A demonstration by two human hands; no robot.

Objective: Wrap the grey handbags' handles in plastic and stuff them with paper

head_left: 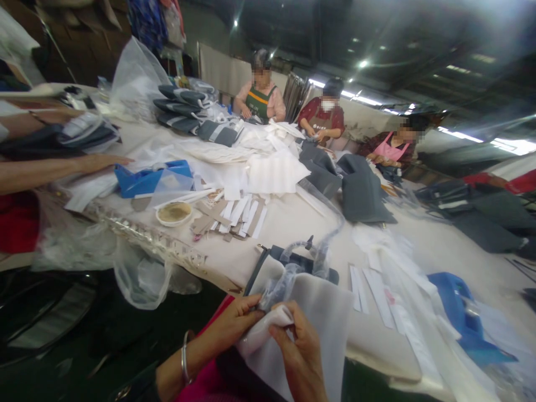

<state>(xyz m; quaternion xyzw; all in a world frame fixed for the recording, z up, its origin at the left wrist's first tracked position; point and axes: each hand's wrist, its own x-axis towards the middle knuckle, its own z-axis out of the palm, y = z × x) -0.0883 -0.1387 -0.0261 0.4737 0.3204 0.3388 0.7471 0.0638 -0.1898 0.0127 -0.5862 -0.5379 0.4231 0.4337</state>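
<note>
My left hand [234, 325], with a silver bracelet at the wrist, is closed with its thumb and fingers on a white foam wrap [266, 329]. My right hand [299, 346] pinches the upper end of the same wrap. Under and beyond both hands lies a dark handbag [329, 274] at the table edge, its handles [321, 258] covered in clear plastic. A white foam sheet [322, 312] covers the bag's near side and hangs toward my lap. Clear film [281, 287] is bunched just past my left fingertips.
A blue tape dispenser [154, 177] stands at the left, another blue dispenser [456, 307] at the right. Paper strips [240, 215] lie beside a round tub [173, 213]. Dark bags [362, 190] and foam sheets [276, 170] cover the table's middle. Several co-workers sit across; a co-worker's arm [62, 170] reaches in left.
</note>
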